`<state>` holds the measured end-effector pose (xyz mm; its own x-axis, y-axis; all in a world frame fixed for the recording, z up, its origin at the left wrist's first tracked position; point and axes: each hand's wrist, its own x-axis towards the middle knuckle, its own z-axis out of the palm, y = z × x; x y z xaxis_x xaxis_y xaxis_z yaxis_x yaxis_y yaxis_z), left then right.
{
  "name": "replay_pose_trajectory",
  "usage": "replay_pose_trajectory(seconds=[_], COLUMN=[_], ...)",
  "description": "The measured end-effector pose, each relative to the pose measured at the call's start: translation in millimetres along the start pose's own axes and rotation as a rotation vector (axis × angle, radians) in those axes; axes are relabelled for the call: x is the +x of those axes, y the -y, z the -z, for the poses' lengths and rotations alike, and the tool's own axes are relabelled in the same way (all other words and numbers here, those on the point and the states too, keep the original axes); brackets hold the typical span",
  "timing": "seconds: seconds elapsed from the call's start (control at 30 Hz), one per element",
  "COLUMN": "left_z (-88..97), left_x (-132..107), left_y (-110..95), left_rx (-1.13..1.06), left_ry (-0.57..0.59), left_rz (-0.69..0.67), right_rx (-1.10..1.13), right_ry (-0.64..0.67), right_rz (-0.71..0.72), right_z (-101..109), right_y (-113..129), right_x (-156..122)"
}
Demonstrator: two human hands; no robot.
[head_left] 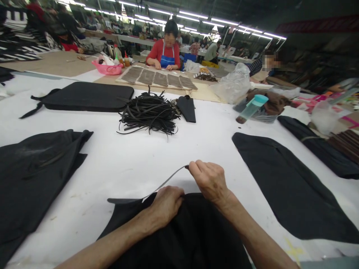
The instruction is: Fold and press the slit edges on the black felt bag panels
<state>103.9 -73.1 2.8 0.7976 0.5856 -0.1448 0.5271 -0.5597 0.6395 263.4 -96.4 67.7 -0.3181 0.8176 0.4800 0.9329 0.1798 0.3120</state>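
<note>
A black fabric piece (pixel 193 231) lies on the white table (pixel 134 164) right in front of me. My left hand (pixel 165 205) is closed and presses on its top edge. My right hand (pixel 209 179) pinches the end of a thin dark strip (pixel 165 183), which stretches taut from the fingertips down to the left along the fabric's edge.
Black fabric pieces lie at the left (pixel 33 175) and right (pixel 291 186). A pile of black strips (pixel 148 112) and a black pad (pixel 86 96) sit further back. A teal-capped bottle (pixel 251 108) and a plastic bag (pixel 232 87) stand right. A person in red (pixel 165 50) works opposite.
</note>
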Motion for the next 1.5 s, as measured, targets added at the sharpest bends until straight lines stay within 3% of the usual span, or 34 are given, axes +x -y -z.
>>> replay_pose_trajectory(seconds=[0.1, 0.23, 0.3, 0.4, 0.47, 0.57, 0.67, 0.8, 1.0, 1.13, 1.33, 1.5], left_z=[2.1, 0.3, -2.1, -3.4, -2.3, -0.1, 2.5, 13.7, 49.4, 64.5, 59.0, 46.6], left_x=[2.0, 5.9, 7.0, 8.1, 8.7, 9.2, 6.1, -14.3, -70.0, -83.6, -74.7, -73.4], left_y=[2.4, -0.9, -3.7, -6.3, -6.6, -6.3, -4.2, 12.3, 59.6, 77.4, 74.1, 72.7], left_rx=[-0.014, 0.047, 0.109, 0.152, 0.163, 0.196, 0.238, 0.3, 0.359, 0.196, 0.125, 0.08], left_ry=[-0.007, 0.017, 0.024, 0.023, 0.022, 0.022, 0.023, 0.027, -0.078, -0.11, -0.138, -0.19], left_rz=[-0.007, -0.056, -0.09, -0.111, -0.109, -0.101, -0.098, -0.089, 0.031, 0.142, 0.137, 0.118], right_rx=[0.076, 0.303, 0.409, 0.383, 0.472, 0.672, 0.568, 0.43, 0.371, 0.374, 0.372, 0.499], right_ry=[0.172, 0.426, 0.409, 0.28, 0.305, 0.447, 0.483, 0.511, 0.525, 0.519, 0.441, 0.45], right_rz=[-0.027, -0.179, -0.225, -0.368, -0.424, -0.312, -0.189, -0.141, -0.146, -0.145, -0.14, -0.148], right_z=[-10.5, -23.9, -28.5, -26.6, -19.6, -9.4, -9.5, -20.9, -24.7, -22.5, -19.2, -19.4], right_y=[3.8, 7.4, 5.4, 0.0, -1.4, 2.8, 9.8, 14.7, 18.4, 21.2, 31.6, 63.3], right_x=[-0.7, -4.6, -9.5, -22.0, -34.7, -57.9, -77.4, -88.8, -95.1, -97.2, -88.6, -61.8])
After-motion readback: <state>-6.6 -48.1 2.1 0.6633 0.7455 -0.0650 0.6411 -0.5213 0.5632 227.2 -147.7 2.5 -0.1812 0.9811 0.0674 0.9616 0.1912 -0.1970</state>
